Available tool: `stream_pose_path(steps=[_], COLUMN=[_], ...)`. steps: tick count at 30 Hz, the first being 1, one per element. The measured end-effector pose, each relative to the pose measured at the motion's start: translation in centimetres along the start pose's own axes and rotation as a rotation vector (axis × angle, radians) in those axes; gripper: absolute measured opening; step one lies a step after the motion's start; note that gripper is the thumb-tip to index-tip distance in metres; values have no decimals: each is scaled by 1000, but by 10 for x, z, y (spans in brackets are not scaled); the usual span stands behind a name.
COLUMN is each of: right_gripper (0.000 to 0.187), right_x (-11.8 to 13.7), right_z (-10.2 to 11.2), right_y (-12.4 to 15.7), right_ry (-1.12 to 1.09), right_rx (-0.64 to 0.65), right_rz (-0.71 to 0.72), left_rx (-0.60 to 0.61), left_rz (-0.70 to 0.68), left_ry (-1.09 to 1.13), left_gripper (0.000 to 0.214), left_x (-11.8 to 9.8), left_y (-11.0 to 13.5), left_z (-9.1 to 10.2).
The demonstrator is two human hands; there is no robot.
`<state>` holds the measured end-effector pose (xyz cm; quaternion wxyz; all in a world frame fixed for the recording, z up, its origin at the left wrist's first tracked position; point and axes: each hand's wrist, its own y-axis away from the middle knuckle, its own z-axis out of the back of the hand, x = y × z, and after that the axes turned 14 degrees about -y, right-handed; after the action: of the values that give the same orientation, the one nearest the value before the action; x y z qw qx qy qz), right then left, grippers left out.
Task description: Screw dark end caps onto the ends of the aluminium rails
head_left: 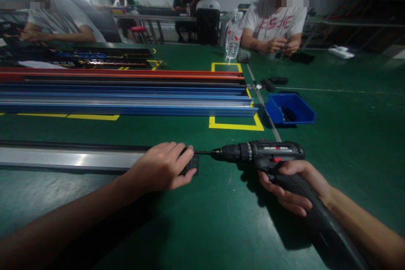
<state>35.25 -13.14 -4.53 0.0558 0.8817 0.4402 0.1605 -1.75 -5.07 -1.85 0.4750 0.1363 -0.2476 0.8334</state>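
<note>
Gripping the cordless drill (275,149) around its handle, the right hand (313,179) has its thumb along the near side, with the fingers wrapped beneath. This grip presumably supports the tool's weight and leaves a finger near the trigger. The drill lies roughly level above the green desk (237,228), its bit (204,152) directed left, nearly in line with the silver profile (79,158); this alignment would let the tool act squarely on the profile's end face.

The left hand (164,166) is clamped from above over that end and the black end piece (194,162), likely to resist twisting and to steady the bit's tip. The hands are apart, with the bit and chuck spanning the gap. Contact between tip and fastener is hidden by the fingers; it cannot be confirmed.

Beyond the drill, a blue bin (274,112) contains dark parts, apparently stationed within easy reach of the right hand. To its left, blue profiles (158,105) and a red profile (158,74) lie parallel, their ends over a yellow tape outline (234,126) that probably marks their station. Farther back stand clear bottles (232,44), near a seated co-worker (262,21) holding a small dark item; its identity is unclear.
</note>
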Motion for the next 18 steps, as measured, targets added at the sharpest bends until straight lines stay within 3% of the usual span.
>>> stream_pose_path(steps=[18], right_gripper=[41], right_x=[1], right_z=[-1], right_y=[0], right_ry=[-36], right_rx=[36], right_rz=[5], left_rx=[-18], left_rz=[0], left_ry=[4], left_gripper=[37], left_x=[-1], left_y=[0], left_z=[1])
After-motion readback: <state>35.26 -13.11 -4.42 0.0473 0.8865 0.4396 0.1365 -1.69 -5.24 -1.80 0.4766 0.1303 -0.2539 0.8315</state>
